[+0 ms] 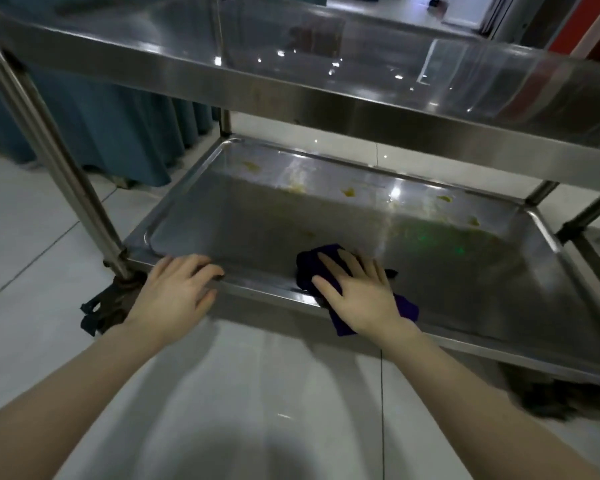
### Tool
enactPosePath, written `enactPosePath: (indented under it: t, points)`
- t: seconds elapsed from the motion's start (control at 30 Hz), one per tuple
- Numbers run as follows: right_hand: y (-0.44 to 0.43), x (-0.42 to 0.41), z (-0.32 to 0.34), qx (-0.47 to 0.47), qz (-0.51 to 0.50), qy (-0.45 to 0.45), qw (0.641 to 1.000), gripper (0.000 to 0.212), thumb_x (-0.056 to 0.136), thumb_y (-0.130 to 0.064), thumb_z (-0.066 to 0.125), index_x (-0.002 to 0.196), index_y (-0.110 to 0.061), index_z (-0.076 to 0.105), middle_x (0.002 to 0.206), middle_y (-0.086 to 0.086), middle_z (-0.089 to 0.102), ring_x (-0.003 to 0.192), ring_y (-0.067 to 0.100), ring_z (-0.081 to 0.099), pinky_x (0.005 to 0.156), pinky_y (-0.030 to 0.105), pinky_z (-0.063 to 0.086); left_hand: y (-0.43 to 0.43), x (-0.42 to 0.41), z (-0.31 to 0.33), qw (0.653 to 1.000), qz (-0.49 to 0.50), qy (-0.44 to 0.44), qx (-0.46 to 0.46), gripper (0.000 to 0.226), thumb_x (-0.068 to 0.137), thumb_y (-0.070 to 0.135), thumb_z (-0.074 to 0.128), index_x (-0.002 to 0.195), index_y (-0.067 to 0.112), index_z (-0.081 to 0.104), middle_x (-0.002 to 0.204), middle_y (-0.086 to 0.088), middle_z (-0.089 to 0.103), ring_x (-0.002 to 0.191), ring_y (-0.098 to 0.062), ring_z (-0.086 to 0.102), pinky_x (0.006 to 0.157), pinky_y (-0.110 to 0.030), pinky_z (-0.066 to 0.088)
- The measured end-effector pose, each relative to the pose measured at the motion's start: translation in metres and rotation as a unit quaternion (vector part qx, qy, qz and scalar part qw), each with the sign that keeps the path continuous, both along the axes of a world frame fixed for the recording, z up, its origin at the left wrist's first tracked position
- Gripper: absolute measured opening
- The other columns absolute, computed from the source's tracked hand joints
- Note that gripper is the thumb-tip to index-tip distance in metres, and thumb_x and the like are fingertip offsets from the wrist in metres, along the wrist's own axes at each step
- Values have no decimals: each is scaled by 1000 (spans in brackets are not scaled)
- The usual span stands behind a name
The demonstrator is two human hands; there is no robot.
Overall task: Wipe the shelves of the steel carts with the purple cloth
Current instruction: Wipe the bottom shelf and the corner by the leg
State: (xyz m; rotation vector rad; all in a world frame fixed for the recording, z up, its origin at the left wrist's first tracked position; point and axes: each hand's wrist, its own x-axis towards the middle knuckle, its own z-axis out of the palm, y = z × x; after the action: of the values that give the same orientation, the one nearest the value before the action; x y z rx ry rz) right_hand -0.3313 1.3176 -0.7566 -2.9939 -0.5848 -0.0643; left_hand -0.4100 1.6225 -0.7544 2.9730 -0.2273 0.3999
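A steel cart fills the view, and its lower shelf (326,216) carries yellowish stains along the far half. The purple cloth (310,268) lies at the shelf's near edge, partly hanging over the rim. My right hand (357,292) presses flat on the cloth with fingers spread. My left hand (177,289) rests on the near rim of the lower shelf, left of the cloth, its fingers curled over the edge. The upper shelf (291,88) hangs above both hands.
A steel upright post (49,147) stands at the cart's near left corner, with a dark caster (97,313) below it. Blue pleated fabric (118,140) hangs behind on the left. White tiled floor (257,393) lies under my arms. Another caster (561,400) sits lower right.
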Motion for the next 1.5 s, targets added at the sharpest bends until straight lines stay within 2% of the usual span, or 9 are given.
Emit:
enactPosePath:
  t: [0.13, 0.3, 0.6, 0.73, 0.93, 1.03, 1.17, 1.27, 1.5]
  points:
    - [-5, -12, -1, -3, -21, -23, 1000, 55, 98, -61, 23, 149, -42, 29, 158, -1, 25, 140, 27, 29, 115, 42, 20, 19, 15, -4, 999, 37, -14, -15, 37, 89, 44, 41, 104, 20, 66, 113, -4, 59, 104, -31, 58, 100, -49, 35]
    - [51, -12, 0, 2, -8, -16, 1000, 53, 99, -58, 24, 149, -43, 30, 157, 1, 27, 140, 25, 28, 115, 41, 20, 29, 19, -16, 984, 142, -3, -106, 33, 90, 36, 59, 107, 7, 63, 119, -20, 54, 110, -40, 50, 100, -52, 38]
    - [173, 2, 0, 47, 51, 10, 998, 51, 99, -56, 33, 148, -40, 34, 158, -1, 24, 142, 25, 25, 117, 43, 16, 45, 7, -22, 990, 75, -33, -115, 34, 90, 42, 52, 103, 12, 61, 120, -15, 51, 105, -32, 53, 91, -45, 44]
    - [96, 0, -3, 30, -65, -26, 997, 49, 100, -49, 35, 148, -38, 35, 157, -1, 27, 139, 25, 32, 114, 38, 23, 43, 6, -19, 988, 69, -54, -130, 39, 90, 43, 43, 98, 11, 65, 113, -12, 55, 101, -32, 54, 94, -46, 41]
    - [27, 14, 6, 66, -318, 38, 945, 50, 102, -50, 27, 151, -40, 23, 160, 5, 17, 145, 29, 17, 117, 48, 15, 50, 8, -18, 978, 88, -68, -175, 17, 89, 24, 63, 99, 12, 69, 125, -16, 53, 120, -34, 49, 104, -56, 33]
    - [67, 23, 0, 59, -267, 35, 961, 51, 101, -53, 25, 151, -42, 22, 162, 4, 13, 147, 26, 13, 117, 48, 12, 54, 9, -20, 979, 98, -41, -176, 23, 87, 22, 65, 107, 10, 66, 131, -18, 49, 121, -37, 49, 103, -56, 37]
    - [167, 40, -9, 68, -66, 58, 994, 52, 100, -56, 24, 150, -44, 21, 163, 0, 7, 148, 25, 6, 117, 47, 6, 62, 15, -17, 971, 114, -30, -206, 32, 92, 24, 56, 121, 12, 54, 141, -13, 38, 121, -30, 48, 97, -45, 46]
    - [217, 40, -10, 67, 65, 59, 994, 53, 99, -57, 25, 150, -42, 22, 162, 0, 9, 146, 25, 8, 117, 46, 10, 63, 21, -13, 974, 108, -26, -198, 37, 95, 21, 49, 132, 18, 45, 145, -7, 34, 128, -24, 42, 102, -33, 37]
    - [127, 60, -6, 40, 15, 21, 999, 53, 98, -60, 28, 149, -44, 27, 158, -3, 22, 143, 24, 18, 116, 39, 16, 56, 30, -8, 980, 89, -5, -175, 42, 94, 32, 52, 131, 13, 51, 138, -13, 43, 128, -29, 44, 107, -37, 36]
